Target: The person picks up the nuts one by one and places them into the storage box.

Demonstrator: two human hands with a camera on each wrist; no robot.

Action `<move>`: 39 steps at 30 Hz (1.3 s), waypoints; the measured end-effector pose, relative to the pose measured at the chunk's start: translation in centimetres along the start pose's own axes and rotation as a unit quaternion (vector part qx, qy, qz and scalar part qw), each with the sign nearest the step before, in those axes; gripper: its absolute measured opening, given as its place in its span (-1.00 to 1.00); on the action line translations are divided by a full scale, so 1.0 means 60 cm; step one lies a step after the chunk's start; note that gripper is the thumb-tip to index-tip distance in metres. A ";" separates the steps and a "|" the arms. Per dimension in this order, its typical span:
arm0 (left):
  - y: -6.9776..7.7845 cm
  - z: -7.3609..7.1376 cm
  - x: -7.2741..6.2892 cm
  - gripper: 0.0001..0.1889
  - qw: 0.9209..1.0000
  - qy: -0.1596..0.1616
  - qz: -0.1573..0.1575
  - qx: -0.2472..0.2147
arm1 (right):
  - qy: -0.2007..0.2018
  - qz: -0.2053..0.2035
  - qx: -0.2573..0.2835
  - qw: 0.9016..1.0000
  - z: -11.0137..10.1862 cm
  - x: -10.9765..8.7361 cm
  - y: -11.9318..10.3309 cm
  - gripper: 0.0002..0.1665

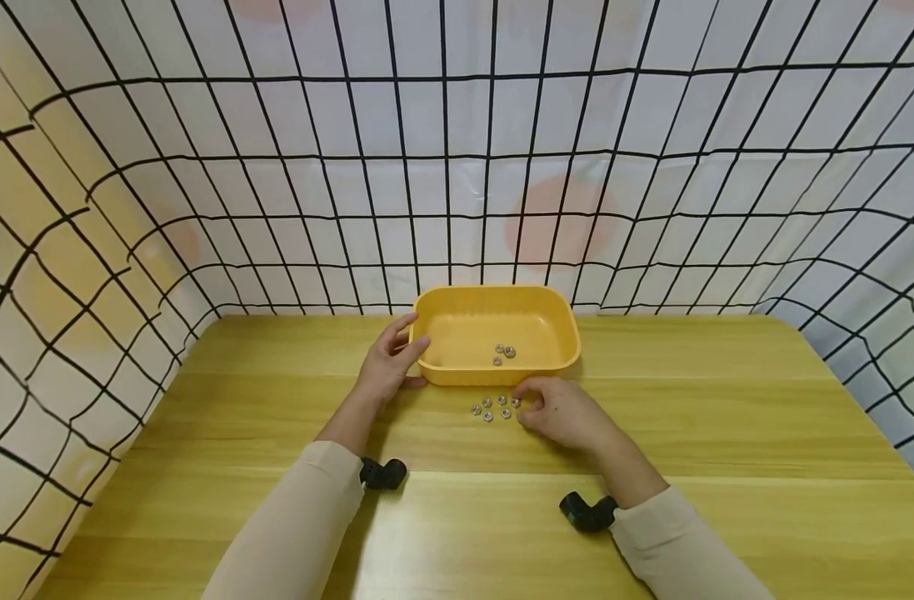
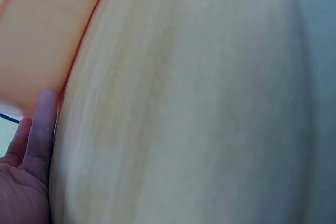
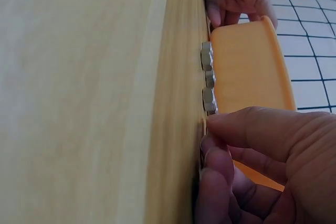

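A yellow plastic bin (image 1: 497, 377) stands at the back of the table with a few hex nuts (image 1: 510, 352) inside. My left hand (image 1: 385, 367) holds its left end, thumb at the rim and fingers along the outside; in the left wrist view a straight finger (image 2: 43, 129) lies against the wall. Several more hex nuts (image 1: 488, 416) lie loose on the table in front of the bin. At their right end, my right hand (image 1: 565, 412) pinches one nut (image 1: 516, 402) between thumb and finger, low at the tabletop. In the right wrist view the fingers mostly hide that nut.
The wooden table (image 1: 471, 533) runs up to a black wire grid (image 1: 486, 158) with a pale printed sheet behind it. The grid also rises at both sides. Black wrist devices (image 1: 590, 512) are worn at both sleeve cuffs.
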State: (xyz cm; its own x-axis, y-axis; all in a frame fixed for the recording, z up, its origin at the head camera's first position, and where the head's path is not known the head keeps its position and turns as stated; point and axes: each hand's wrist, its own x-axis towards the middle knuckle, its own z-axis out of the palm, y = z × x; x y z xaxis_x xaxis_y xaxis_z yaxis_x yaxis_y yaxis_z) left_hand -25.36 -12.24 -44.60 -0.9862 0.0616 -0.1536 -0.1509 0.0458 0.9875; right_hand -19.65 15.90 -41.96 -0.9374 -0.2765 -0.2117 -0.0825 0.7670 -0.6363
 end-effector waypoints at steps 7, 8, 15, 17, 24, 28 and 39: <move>0.001 0.001 0.000 -0.38 1.000 0.000 0.000 0.003 | 0.015 -0.004 -0.023 1.000 0.005 -0.003 -0.003 -0.91; 0.001 0.001 -0.001 -0.37 1.000 0.000 0.000 0.003 | 0.017 -0.005 -0.025 1.000 0.005 -0.003 -0.002 -0.92; 0.005 0.003 -0.003 -0.37 1.000 0.004 -0.006 -0.004 | 0.018 -0.006 -0.020 1.000 0.008 -0.002 -0.003 -0.89; 0.004 0.003 -0.002 -0.37 1.000 0.004 -0.004 -0.002 | 0.018 -0.009 -0.021 1.000 0.008 -0.002 -0.004 -0.89; 0.001 0.003 -0.003 -0.38 1.000 0.005 0.001 0.002 | 0.026 -0.032 -0.045 0.998 0.008 -0.001 -0.003 -0.89; 0.000 0.002 -0.002 -0.38 1.000 0.004 0.001 0.004 | 0.028 -0.034 -0.052 0.998 0.009 -0.001 -0.006 -0.89; 0.000 0.002 -0.002 -0.38 1.000 0.002 0.003 0.000 | 0.013 -0.032 -0.018 0.999 0.001 -0.004 -0.020 -0.90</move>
State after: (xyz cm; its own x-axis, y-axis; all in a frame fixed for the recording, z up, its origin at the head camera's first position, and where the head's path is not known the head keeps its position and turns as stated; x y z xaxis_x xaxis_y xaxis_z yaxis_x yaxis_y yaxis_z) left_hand -25.26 -12.15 -44.57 -0.9874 0.0573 -0.1473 -0.1447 0.0459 0.9884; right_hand -19.31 14.98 -41.20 -0.9382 -0.3105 -0.1529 -0.1533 0.7688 -0.6208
